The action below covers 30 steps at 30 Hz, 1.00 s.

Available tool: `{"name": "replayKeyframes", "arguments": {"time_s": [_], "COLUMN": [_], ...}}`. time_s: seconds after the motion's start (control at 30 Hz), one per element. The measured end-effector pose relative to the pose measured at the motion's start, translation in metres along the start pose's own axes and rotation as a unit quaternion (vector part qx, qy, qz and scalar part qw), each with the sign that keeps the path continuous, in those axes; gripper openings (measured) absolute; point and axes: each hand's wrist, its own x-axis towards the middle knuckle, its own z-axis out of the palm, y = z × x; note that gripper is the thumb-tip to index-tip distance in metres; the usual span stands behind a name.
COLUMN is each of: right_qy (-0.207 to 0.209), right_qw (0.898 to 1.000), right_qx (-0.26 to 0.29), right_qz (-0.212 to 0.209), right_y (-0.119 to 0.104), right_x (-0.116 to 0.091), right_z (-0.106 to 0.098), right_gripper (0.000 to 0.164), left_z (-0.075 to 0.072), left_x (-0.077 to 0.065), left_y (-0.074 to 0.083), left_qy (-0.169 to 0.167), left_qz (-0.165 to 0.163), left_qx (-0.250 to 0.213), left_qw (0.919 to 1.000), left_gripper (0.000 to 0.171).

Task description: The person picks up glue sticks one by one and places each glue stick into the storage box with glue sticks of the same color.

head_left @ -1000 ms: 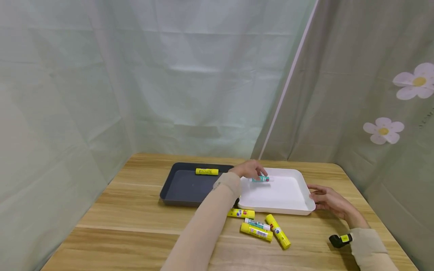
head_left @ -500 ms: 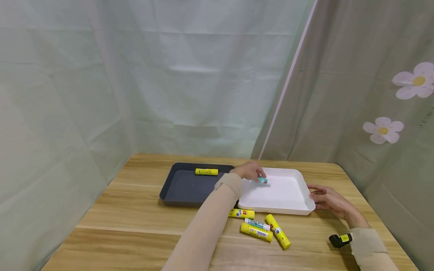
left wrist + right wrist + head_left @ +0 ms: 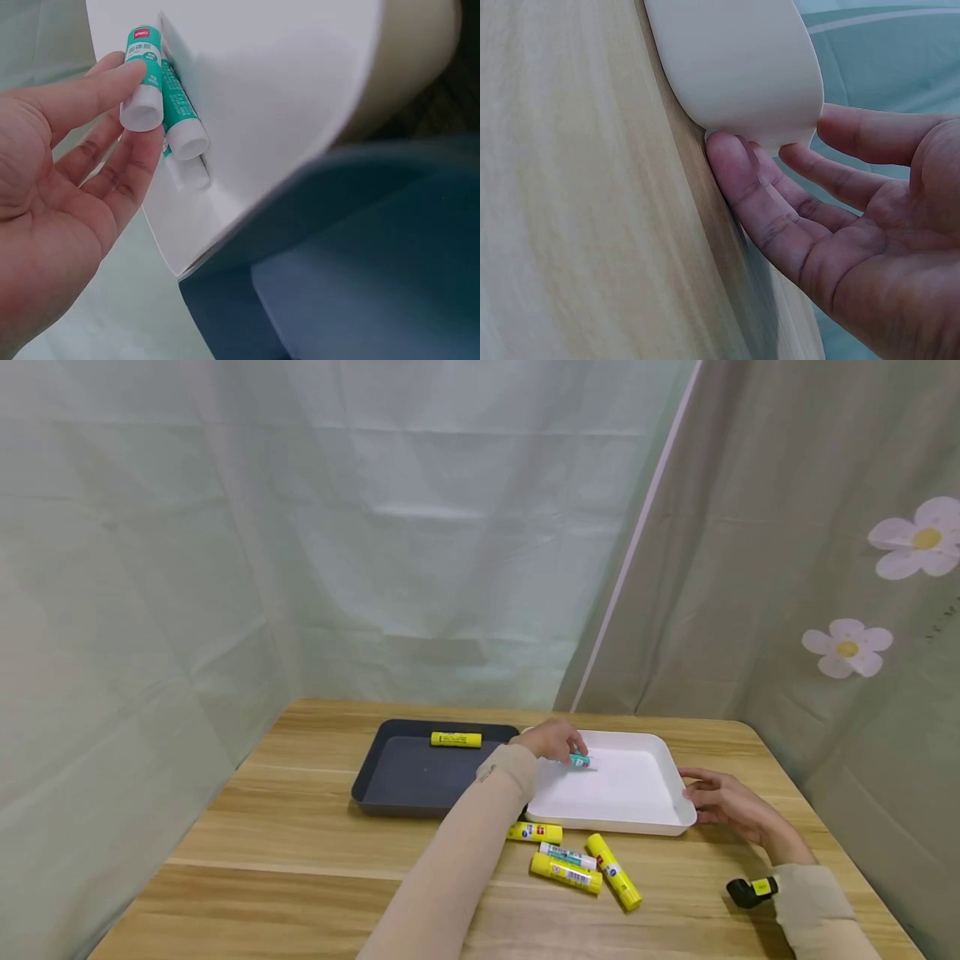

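My left hand (image 3: 553,739) pinches a teal glue stick (image 3: 150,51) with a white cap between thumb and fingers, over the left part of the white tray (image 3: 630,789). Right beside the held stick, two more teal glue sticks lie in the tray: one glue stick (image 3: 178,109) close against it, the other glue stick (image 3: 186,172) partly covered. At the tray's right end, my right hand (image 3: 731,806) grips the corner, thumb at the rim and fingers curled at the wall and underside, as the right wrist view shows.
Left of the white tray stands a dark grey tray (image 3: 412,781) holding a yellow glue stick (image 3: 456,740). In front, on the wooden table (image 3: 300,860), lie yellow glue sticks (image 3: 566,873) and a teal-and-white one (image 3: 568,855). Curtains (image 3: 450,568) hang behind.
My left hand has lowered slightly and shifted a little left with the teal glue stick, which is now more covered by the fingers. The right hand stays on the tray.
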Motion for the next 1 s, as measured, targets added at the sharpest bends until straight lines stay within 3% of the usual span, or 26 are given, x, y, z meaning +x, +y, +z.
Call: {"name": "replayKeyframes", "arguments": {"time_s": [0.47,1.0], "right_qy": [-0.002,-0.012], "right_qw": [1.0,1.0], "right_qx": [0.001,0.001], "right_qz": [0.001,-0.004], "right_y": [0.0003,0.0001], "right_x": [0.0001,0.0005], "right_z": [-0.0007,0.0], "right_gripper": [0.071,0.072], "left_z": [0.002,0.005], "left_x": [0.0044,-0.0029], "left_y": [-0.005,-0.007], "left_qy": [0.002,0.02], "left_qz": [-0.003,-0.022], "left_qx": [0.022,0.011], "left_qw": [0.9997,0.9995], "left_gripper": [0.032,0.041]}}
